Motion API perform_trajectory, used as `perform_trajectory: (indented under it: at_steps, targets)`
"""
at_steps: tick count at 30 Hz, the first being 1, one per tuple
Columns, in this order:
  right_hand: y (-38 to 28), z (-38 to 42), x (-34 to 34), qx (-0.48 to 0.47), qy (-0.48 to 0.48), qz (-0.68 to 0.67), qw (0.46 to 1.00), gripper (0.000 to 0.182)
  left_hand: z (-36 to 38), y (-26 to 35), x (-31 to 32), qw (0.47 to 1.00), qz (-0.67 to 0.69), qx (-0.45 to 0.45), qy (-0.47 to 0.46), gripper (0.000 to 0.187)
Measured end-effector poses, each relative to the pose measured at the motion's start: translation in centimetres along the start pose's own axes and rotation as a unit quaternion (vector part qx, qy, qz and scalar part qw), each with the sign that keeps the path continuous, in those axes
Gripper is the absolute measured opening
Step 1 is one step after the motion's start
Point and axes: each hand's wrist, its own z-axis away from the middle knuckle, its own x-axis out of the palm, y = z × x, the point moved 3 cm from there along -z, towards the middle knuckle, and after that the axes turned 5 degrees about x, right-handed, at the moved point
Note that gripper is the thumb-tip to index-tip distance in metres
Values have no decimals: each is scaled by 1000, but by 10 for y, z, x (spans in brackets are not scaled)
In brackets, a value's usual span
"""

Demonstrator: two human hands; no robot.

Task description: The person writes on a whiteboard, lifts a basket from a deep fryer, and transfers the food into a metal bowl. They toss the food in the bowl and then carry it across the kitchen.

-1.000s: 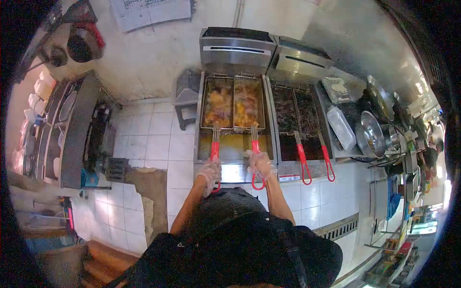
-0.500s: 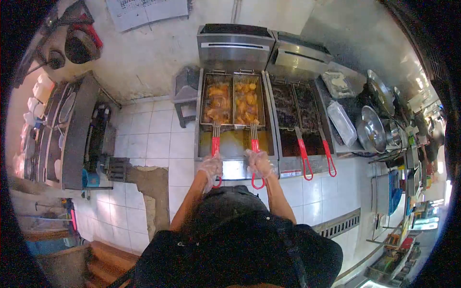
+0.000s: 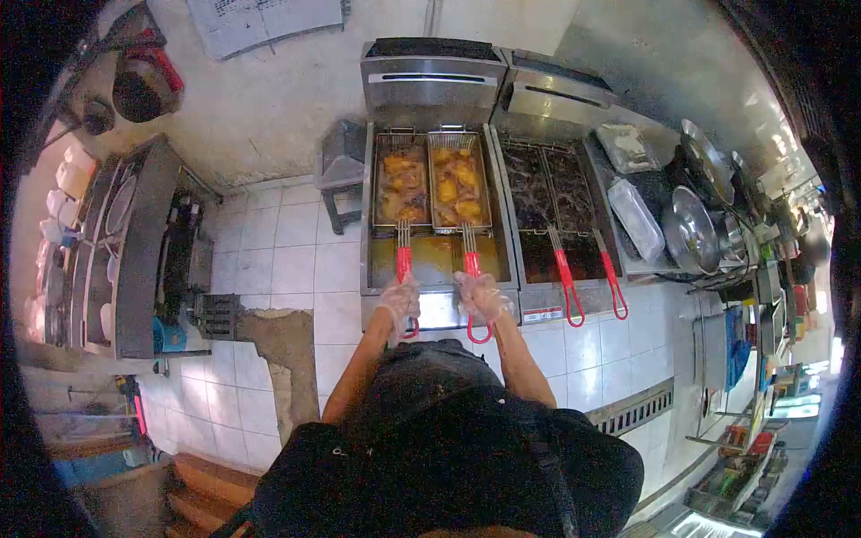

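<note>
My left hand (image 3: 397, 302), in a clear plastic glove, is closed round the red handle of the left fryer basket (image 3: 403, 215). In the same kind of glove, my right hand (image 3: 483, 299) grips the red handle of the right fryer basket (image 3: 432, 202). Both baskets sit side by side in the left deep fryer (image 3: 369, 260). Golden-brown fried food (image 3: 457, 175), pieces that look like chicken, fills the right one. Similar browned pieces (image 3: 403, 184) lie in the left one. Yellowish oil (image 3: 429, 260) shows in front of the baskets.
A second fryer (image 3: 538, 278) with dark oil and two red-handled baskets (image 3: 567, 273) adjoins on the right. Beyond it are a foil-like tray (image 3: 636, 221) and metal bowls (image 3: 691, 230). A grey stool (image 3: 341, 166) stands at the left, near a metal shelf unit (image 3: 143, 269).
The right basket has shifted slightly left and up, and its food lies differently. The left basket's food has also moved. Both hands keep hold of the handles, and the view has shifted a little.
</note>
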Motion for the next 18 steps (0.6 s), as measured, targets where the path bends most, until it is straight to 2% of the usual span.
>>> perform_trajectory:
  at_steps: [2, 3, 4, 5, 6, 8, 9, 11, 12, 13, 14, 18]
  targets:
    - [-1, -13, -6, 21, 26, 39, 999, 23, -21, 10, -8, 997, -42, 24, -61, 27]
    - [-6, -21, -5, -10, -11, -6, 1000, 22, -22, 11, -7, 996, -44, 28, -65, 27]
    - [-11, -27, -4, -42, -47, -52, 997, 21, -21, 16, -6, 960, -244, 121, -63, 30]
    - [-9, -26, -8, -43, -48, -54, 996, 21, -17, 17, -6, 877, -431, 205, -55, 33]
    - [-28, -5, -5, -66, -52, -13, 996, 19, -8, 14, 1, 877, -432, 203, -55, 33]
    - [-34, 0, -8, -91, -55, 31, 994, 18, 12, 11, 18, 900, -395, 134, 129, 38]
    - [-15, -4, -10, -83, -64, -12, 994, 18, 5, 9, -4, 901, -393, 132, 132, 38]
    - [-6, -7, -7, -72, -78, -55, 993, 18, -19, 13, -53, 848, -494, 184, 56, 38]
    - [-10, -1, -2, -44, -67, -59, 995, 20, -12, 9, -48, 849, -493, 179, 60, 38]
    - [-12, 2, 0, -18, -55, -62, 996, 23, -6, 5, -32, 946, -296, 133, 18, 39]
    - [-10, -4, 0, -19, -54, -62, 996, 23, -5, 2, -18, 993, -84, 82, -26, 40]
    - [19, -30, -1, 0, -53, -157, 986, 25, 4, 2, -10, 979, -152, 136, -30, 30]
